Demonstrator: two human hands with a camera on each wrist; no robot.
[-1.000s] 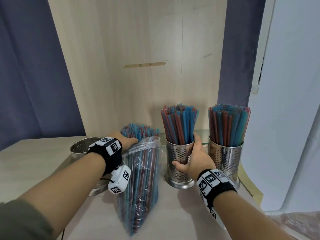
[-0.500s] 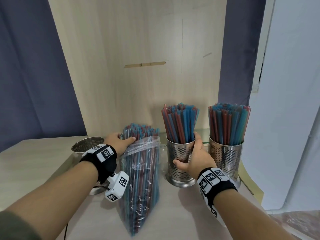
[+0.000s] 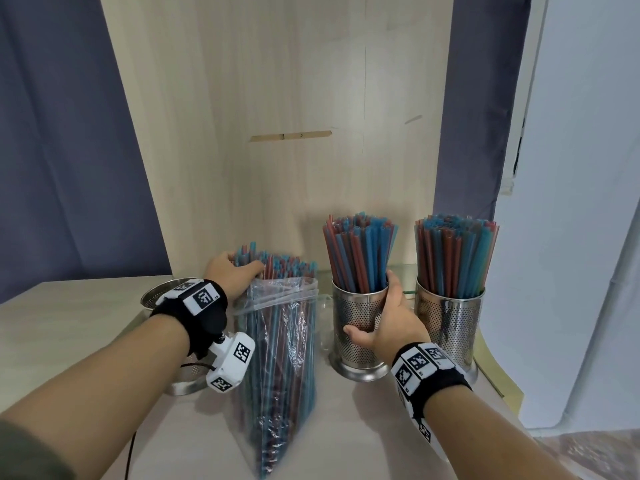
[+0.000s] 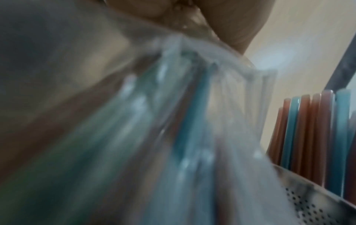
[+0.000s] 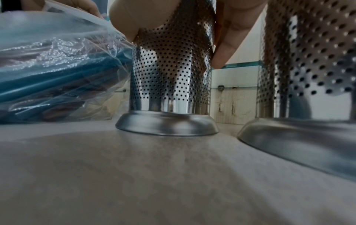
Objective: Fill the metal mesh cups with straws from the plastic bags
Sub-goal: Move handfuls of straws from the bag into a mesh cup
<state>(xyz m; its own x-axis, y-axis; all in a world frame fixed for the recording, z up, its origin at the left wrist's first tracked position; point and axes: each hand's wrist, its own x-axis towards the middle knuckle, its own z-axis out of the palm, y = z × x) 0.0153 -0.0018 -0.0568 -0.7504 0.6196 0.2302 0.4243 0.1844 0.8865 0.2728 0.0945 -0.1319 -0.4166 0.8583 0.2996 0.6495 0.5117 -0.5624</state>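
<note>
A pale wood-grain tabletop [image 3: 69, 317] fills the near part of the scene. At its far edge stands an upright panel [image 3: 277, 133] of the same light wood, crossed by a thin vertical line and bearing a short strip of tan tape [image 3: 291, 136] near its middle. Dark blue-grey curtains hang on both sides of it, one at far left [image 3: 62, 150], a narrower one at right [image 3: 481, 116]. A smooth white wall [image 3: 581, 202] closes the right side. The light is soft and even, with faint shadows on the tabletop
</note>
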